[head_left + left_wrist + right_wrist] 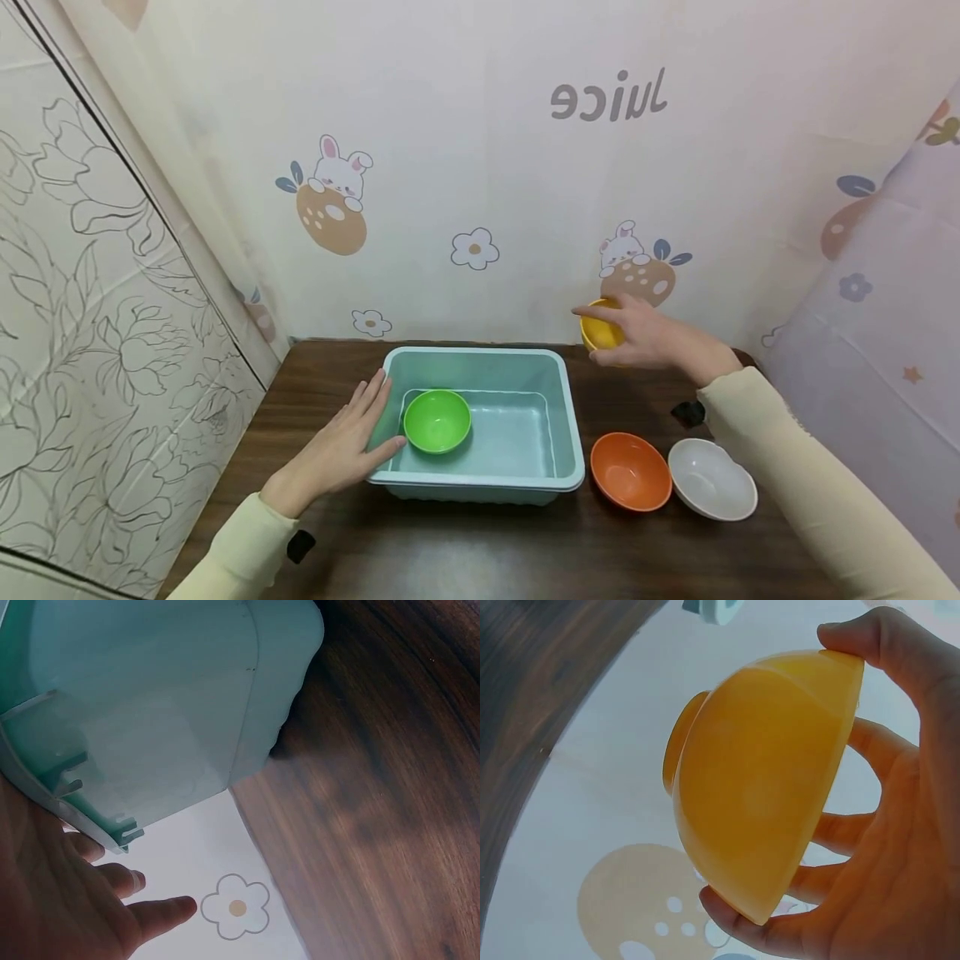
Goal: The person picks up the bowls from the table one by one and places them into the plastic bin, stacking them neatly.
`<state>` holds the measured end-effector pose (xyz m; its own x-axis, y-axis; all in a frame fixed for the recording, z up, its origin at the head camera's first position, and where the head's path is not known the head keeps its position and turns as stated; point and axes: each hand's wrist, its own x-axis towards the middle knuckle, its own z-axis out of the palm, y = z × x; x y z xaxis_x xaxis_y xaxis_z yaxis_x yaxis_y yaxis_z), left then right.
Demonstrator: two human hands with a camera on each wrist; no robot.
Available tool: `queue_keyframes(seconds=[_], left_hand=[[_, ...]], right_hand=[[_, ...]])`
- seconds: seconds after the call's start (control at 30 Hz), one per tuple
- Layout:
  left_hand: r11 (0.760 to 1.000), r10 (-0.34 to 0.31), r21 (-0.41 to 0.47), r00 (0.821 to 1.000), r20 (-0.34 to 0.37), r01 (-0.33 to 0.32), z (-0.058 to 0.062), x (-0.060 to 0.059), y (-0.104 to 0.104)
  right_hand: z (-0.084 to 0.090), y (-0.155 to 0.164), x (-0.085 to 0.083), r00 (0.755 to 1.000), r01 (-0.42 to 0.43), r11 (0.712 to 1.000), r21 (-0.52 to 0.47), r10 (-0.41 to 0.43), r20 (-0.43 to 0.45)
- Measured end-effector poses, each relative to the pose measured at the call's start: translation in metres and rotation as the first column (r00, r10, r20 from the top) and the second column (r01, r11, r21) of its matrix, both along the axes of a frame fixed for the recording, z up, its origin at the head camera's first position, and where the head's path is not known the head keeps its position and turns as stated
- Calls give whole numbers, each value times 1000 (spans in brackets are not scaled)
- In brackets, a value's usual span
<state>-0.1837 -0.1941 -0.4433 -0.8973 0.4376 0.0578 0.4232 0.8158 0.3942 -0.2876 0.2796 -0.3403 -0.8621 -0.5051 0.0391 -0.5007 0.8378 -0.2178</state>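
Observation:
A yellow bowl [757,780] is held up by its rim in my right hand [637,333], thumb on one side and fingers on the other. In the head view that bowl [600,327] hangs above the table's back edge, right of the tub. My left hand [341,446] rests with straight, spread fingers on the left rim of a pale teal plastic tub [517,482]. From the left wrist view, those fingers [161,916] lie along the outside of the tub's wall [150,727]. Inside the tub, toward the left, sits a green bowl [437,421].
An orange bowl [630,472] stands just right of the tub, and a white bowl [712,480] sits beside it. All are on a dark wooden table [465,550]. A printed curtain [420,167] hangs behind the table, with another patterned sheet [97,333] at left.

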Motion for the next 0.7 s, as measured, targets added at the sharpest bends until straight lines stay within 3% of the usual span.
queue_keyframes(seconds=[0.33,0.7], left_hand=[[1000,3,0,1000,4,-3,0,0,-1],[1000,-5,8,1000,-16,5,0,-1,1]], right_hand=[[11,-16,6,1000,-8,1000,-4,8,-2],[16,-37,14,1000,-3,998,55,4,-14]])
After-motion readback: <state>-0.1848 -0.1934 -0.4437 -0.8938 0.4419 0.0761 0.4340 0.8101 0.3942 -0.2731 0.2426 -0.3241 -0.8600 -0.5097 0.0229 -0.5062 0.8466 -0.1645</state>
